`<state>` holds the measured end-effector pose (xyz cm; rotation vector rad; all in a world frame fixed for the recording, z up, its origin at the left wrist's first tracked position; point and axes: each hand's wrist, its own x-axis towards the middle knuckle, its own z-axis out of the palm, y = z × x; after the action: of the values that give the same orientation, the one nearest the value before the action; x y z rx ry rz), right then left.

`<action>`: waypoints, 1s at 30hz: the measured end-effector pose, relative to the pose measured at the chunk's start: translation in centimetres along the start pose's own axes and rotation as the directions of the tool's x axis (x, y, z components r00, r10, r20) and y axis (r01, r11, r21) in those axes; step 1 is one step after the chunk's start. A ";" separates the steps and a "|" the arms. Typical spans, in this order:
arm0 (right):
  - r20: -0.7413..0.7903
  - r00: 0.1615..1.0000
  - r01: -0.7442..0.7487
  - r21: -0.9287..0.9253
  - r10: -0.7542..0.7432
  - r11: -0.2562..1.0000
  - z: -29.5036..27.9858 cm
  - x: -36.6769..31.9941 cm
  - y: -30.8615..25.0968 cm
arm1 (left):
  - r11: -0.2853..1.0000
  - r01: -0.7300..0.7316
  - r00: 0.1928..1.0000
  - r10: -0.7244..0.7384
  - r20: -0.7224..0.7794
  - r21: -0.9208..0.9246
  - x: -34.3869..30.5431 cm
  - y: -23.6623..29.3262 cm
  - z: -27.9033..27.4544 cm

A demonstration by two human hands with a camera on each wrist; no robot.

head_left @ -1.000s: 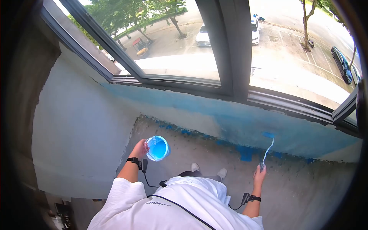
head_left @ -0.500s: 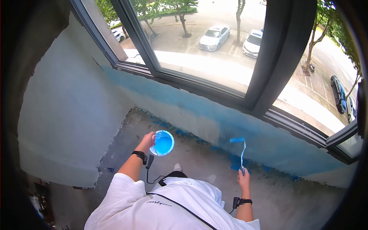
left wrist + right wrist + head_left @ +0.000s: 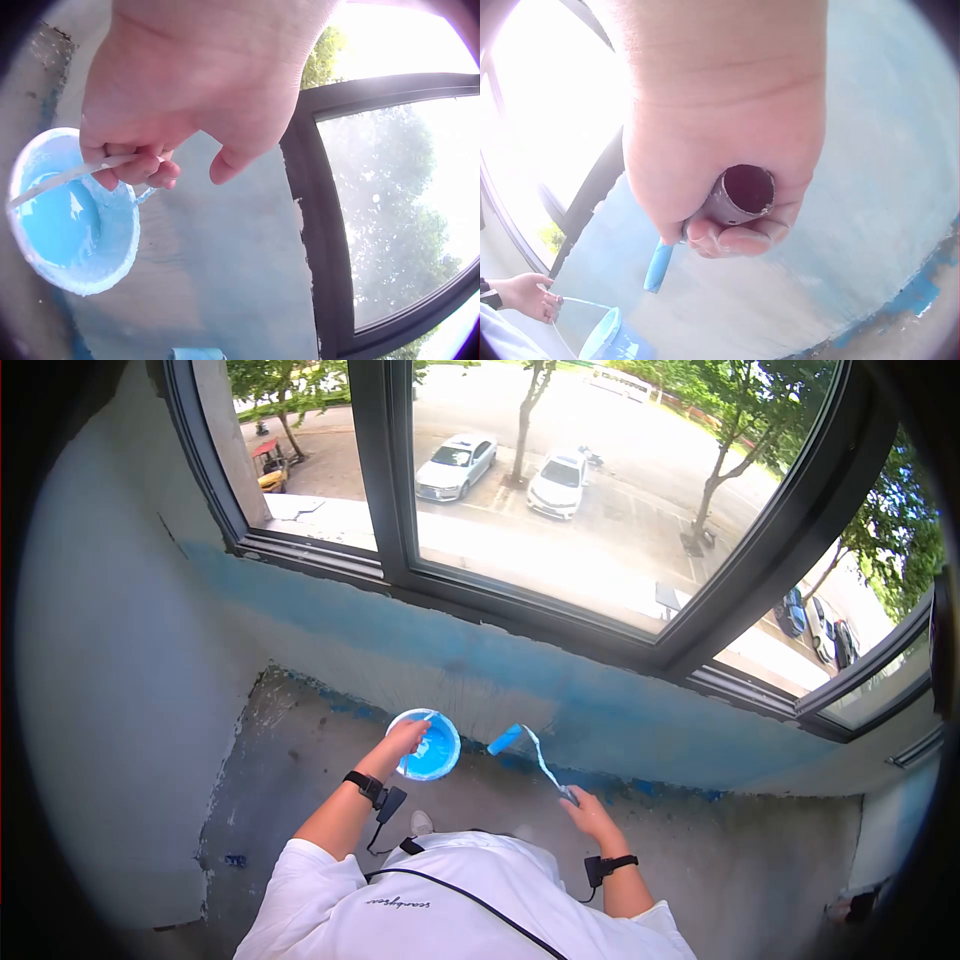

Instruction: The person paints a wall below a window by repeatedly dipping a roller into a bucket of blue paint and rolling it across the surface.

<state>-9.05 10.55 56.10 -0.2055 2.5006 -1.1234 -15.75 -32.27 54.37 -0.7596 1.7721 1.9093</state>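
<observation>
One bucket of blue paint hangs from the left hand, fingers curled round its wire handle, near the part-painted wall at 12 o'clock. The right hand grips one paint roller, sleeve just beside the bucket's rim at 3 o'clock. Open floor at 9 o'clock.

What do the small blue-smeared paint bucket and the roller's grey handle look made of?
Small round paint bucket: probably thin plastic, white beneath blue smears, hung on a thin pale bail. Grey roller handle: hollow matte tube, plastic or metal; cannot tell which.
</observation>
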 end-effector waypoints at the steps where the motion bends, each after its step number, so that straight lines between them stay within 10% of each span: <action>1: -0.006 0.999 -0.033 -0.005 0.033 0.999 0.5 0.4 -1.8 | 0.998 -0.035 0.999 0.034 0.005 0.055 0.6 -0.3 -0.6; 15: 0.310 0.941 -0.165 0.063 0.138 0.984 4.8 4.6 -14.1 | 0.960 -0.107 0.985 0.067 0.159 0.258 -0.5 4.4 -3.6; 21: 0.308 0.943 0.165 -0.115 -0.123 0.980 6.9 8.0 -13.1 | 0.932 -0.098 0.988 0.048 0.150 0.348 -0.5 5.2 -1.8; 23: 0.446 0.887 -0.112 -0.042 0.119 0.993 7.0 9.1 -13.9 | 0.935 -0.117 0.983 0.062 0.171 0.334 -0.7 5.7 -1.0; 27: 0.499 0.854 -0.209 0.076 0.144 0.975 8.0 11.1 -12.0 | 0.938 -0.089 0.992 0.052 0.117 0.336 -1.1 6.3 1.1; 30: 0.316 0.944 0.125 -0.088 -0.091 0.988 9.6 11.8 -9.7 | 0.926 -0.072 0.993 0.031 0.117 0.369 -1.3 6.2 2.4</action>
<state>-16.22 -5.89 54.13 -0.5153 2.2887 -0.9150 -18.96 -30.36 60.00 -0.4657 2.0185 1.5391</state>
